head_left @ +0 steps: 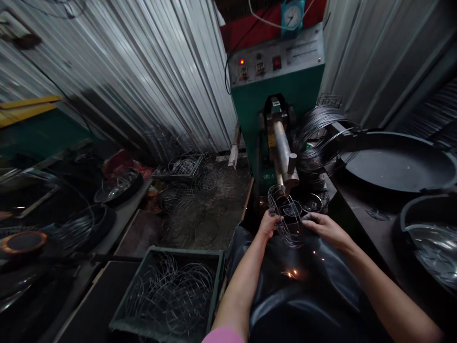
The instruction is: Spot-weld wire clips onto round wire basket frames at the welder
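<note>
My left hand [270, 224] is closed on the side of an open wire frame [285, 219], which looks like a small basket of thin bent wire. The frame is tilted beneath the electrode arm [285, 155] of a green spot welder [246, 112]. My right hand [319, 225] is at the frame's right side, thumb and fingers pinched together. Whatever it pinches is too small and dark to make out. Sparks [293, 274] glow over the black apron [307, 305] on my lap. Whether the electrode tip touches the wire is hard to see.
Left of my lap stands a green crate [219, 267] holding bent wire pieces. A coil of wire [317, 138] hangs beside the welder. On the right bench are a large black pan [400, 162] and a round bowl [403, 219] with metal pieces. Loose wire parts litter the floor.
</note>
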`<state>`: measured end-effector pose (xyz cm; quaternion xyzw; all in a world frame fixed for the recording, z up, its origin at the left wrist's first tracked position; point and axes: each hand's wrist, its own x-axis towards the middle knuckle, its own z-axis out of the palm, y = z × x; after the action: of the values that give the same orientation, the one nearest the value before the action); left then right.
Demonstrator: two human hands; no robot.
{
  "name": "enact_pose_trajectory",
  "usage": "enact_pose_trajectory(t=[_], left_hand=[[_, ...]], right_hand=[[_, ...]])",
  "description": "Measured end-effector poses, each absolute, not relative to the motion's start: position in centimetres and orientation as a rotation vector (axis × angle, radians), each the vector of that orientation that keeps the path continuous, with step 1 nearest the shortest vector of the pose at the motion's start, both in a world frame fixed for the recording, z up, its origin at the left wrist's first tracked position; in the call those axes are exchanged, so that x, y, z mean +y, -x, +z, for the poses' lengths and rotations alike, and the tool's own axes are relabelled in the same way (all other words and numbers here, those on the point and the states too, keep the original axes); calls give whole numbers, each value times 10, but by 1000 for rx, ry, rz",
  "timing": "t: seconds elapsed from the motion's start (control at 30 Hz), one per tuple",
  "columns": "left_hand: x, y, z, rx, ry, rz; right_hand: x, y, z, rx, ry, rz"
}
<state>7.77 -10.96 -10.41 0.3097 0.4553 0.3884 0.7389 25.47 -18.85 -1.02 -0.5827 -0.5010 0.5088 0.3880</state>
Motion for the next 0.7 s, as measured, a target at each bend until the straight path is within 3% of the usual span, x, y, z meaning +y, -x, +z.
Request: enact_pose_trajectory(t=[0.43,0.7], left_hand=[[-100,-89,-87,1088,-500,770],[-106,-89,-90,1100,-445,753]], right_hand=[[-143,-243,6,-1367,1535,1021],[-161,-243,0,-1386,1516,1141]])
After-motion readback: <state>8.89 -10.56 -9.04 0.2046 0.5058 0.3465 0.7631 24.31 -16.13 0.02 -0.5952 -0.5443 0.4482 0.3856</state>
